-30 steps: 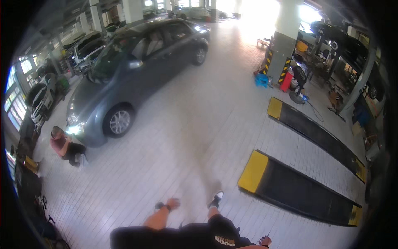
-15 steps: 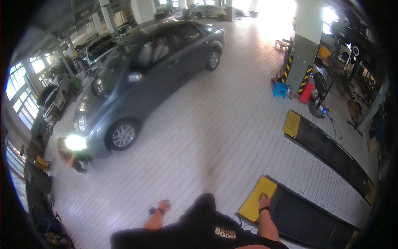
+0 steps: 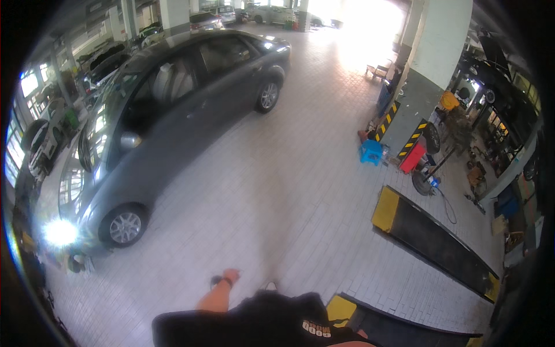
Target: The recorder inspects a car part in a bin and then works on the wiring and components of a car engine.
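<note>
My left hand point(image 3: 231, 275) hangs in front of me over the tiled floor, with a dark band at the wrist. Its fingers look curled; whatever may be inside them is hidden. A small dark object point(image 3: 216, 280) shows just left of that wrist, and I cannot tell whether it is worn or held. Of my right arm only a sliver of skin point(image 3: 362, 333) shows past the black shirt point(image 3: 260, 321); that hand is out of sight. To its right lies the nearer black ramp point(image 3: 393, 329) with a yellow end.
A grey car point(image 3: 167, 121) stands at left, with a bright glare point(image 3: 60, 232) by its front. At right are a second ramp point(image 3: 436, 243), a pillar point(image 3: 413, 104) with striped guards, a blue stool point(image 3: 370, 152), a red box point(image 3: 412, 158) and a trailing cable point(image 3: 450, 211).
The view has shifted, so the car sits further left and the ramps lower. My right hand, earlier above the near ramp's yellow end, has dropped out of sight. My left hand stays forward.
</note>
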Demonstrator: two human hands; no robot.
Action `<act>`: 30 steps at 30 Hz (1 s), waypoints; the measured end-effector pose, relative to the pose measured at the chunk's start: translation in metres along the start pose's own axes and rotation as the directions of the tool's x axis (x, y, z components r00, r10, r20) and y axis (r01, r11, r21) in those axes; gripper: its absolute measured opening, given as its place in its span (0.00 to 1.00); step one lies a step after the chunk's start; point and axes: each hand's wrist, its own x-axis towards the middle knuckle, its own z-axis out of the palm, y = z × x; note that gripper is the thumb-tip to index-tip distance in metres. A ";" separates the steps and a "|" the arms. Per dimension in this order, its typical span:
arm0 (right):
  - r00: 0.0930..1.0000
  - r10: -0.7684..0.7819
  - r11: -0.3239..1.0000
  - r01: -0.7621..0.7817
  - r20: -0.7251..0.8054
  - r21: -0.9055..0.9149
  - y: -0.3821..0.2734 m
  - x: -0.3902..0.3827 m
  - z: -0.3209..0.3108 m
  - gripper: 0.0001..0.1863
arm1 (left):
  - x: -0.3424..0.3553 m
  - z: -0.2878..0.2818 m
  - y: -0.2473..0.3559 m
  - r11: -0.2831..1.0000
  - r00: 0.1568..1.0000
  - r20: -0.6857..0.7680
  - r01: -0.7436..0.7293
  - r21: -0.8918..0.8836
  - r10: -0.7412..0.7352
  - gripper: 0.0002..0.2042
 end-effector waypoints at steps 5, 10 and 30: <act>0.900 0.372 0.282 -0.342 0.227 0.896 -0.105 0.034 -0.035 0.12 | 0.110 0.086 0.262 0.990 0.993 0.095 0.083 -0.118 -0.072 0.14; 0.916 0.326 0.249 -0.324 0.236 0.913 -0.239 0.140 -0.081 0.08 | 0.202 0.123 0.324 0.979 0.985 0.038 0.171 -0.108 -0.168 0.12; 0.970 -0.126 0.168 0.228 -0.208 0.959 -0.843 0.672 -0.531 0.11 | 0.574 0.226 0.484 0.447 0.835 0.245 0.485 -0.751 -0.493 0.06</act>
